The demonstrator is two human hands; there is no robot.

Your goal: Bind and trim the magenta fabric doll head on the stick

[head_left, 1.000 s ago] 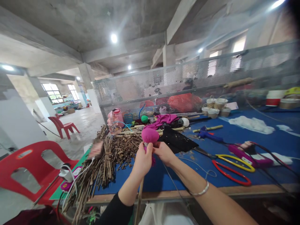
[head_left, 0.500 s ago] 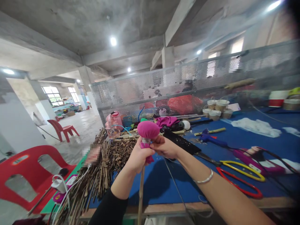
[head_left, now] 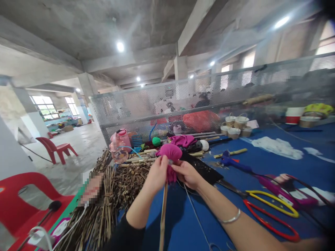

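I hold up a thin stick [head_left: 162,216] topped with a padded ball wrapped in magenta cloth [head_left: 169,152]. My left hand [head_left: 156,174] is closed round the gathered cloth just under the ball. My right hand [head_left: 187,173] pinches the same neck of cloth from the right, fingers pressed together. A thin thread [head_left: 194,212] runs down from that spot over the blue table [head_left: 264,164].
A heap of dry twigs [head_left: 115,188] lies left of my hands. Red and yellow scissors [head_left: 272,212], a blue glue gun [head_left: 231,161], a pink bottle [head_left: 119,143], white stuffing [head_left: 277,146] and small cups [head_left: 237,126] are on the table. A mesh fence [head_left: 199,94] stands behind. Red chairs [head_left: 56,149] stand left.
The stick with the magenta ball rose and then came back down a little. Both hands stay at its neck. The view has shifted rightwards and lower.
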